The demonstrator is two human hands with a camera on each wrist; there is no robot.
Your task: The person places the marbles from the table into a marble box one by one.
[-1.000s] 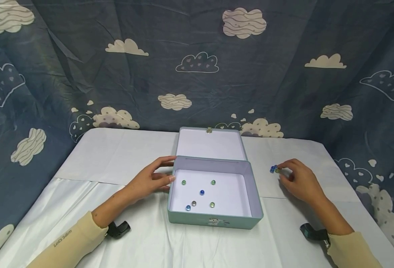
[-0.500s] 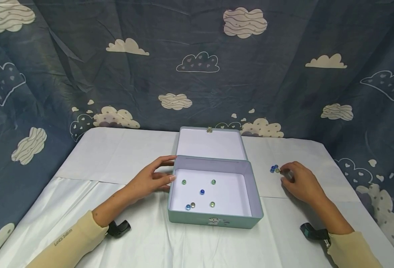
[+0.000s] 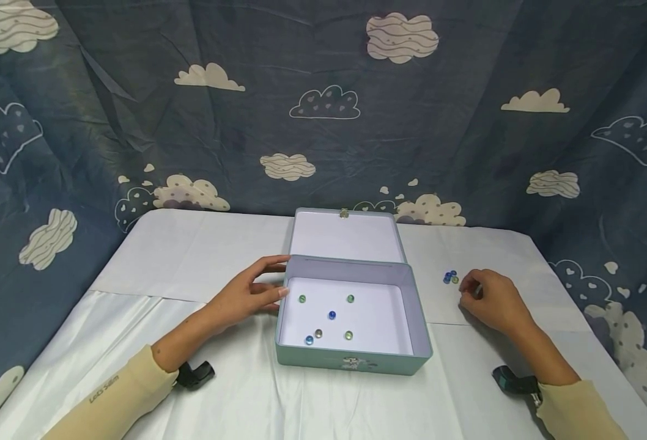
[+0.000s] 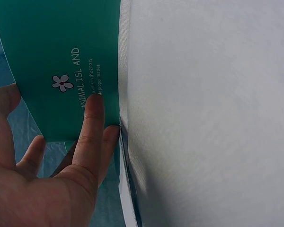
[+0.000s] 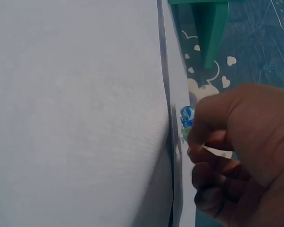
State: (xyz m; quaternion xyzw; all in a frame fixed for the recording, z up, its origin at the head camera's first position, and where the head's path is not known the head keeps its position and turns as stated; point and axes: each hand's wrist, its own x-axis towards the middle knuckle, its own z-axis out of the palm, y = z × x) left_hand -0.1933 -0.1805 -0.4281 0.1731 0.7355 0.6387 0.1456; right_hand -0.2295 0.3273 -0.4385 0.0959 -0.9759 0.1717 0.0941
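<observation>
A green-sided tin box (image 3: 351,363) with a pale inside holds several glass marbles, among them a blue marble (image 3: 331,315) and a green marble (image 3: 350,299). My left hand (image 3: 246,290) rests its fairly straight fingers and thumb along the box's left side, one fingertip at the back corner. In the left wrist view, a finger (image 4: 91,137) lies against the printed green wall. To the box's right, my right hand (image 3: 494,299) hovers just beside a small cluster of blue and green marbles (image 3: 451,277). Its fingers are bent, thumb near index; I cannot tell whether they pinch a marble.
Behind the box its open lid (image 3: 348,237) lies back, with a small clasp at the far edge. White cloth (image 3: 230,379) covers the table. A dark cloud-patterned curtain (image 3: 323,140) hangs behind and along both sides.
My right hand has drawn back slightly to the right, its fingertips now apart from the marble cluster. A greyish marble in the box has rocked a little. My left hand stays put.
</observation>
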